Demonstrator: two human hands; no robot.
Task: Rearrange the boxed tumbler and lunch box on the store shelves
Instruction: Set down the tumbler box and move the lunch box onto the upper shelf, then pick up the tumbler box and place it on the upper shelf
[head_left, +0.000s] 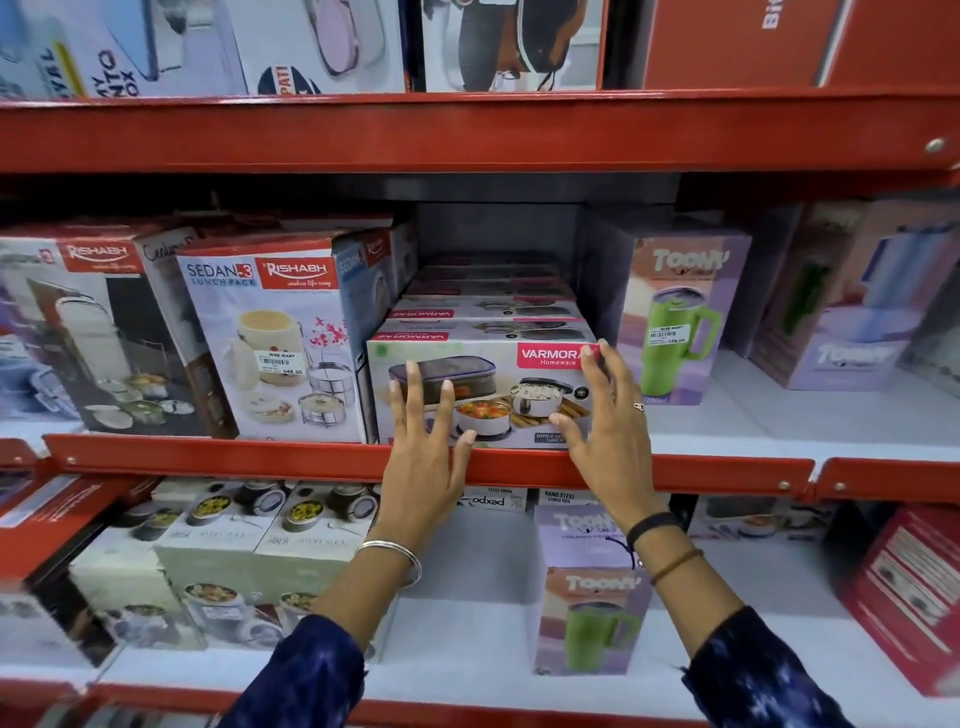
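Facing outward at the middle shelf's (311, 460) front lip: lunch box (483, 395), front of a file. Left hand (423, 447) and right hand (605, 415), fingers spread, gripping nothing, flat on its face, probably squaring it. Boxed tumbler (675, 322) just right.

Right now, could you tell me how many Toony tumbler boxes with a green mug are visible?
2: one Toony box on the middle shelf, right of the Varmora box; another on the lower shelf. Others may be hidden.

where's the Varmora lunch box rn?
In the head view, the Varmora lunch box sits centre on the middle shelf, at its front edge, between the Sedan-3 lunch pack box and a Toony tumbler box, both hands at its front face.
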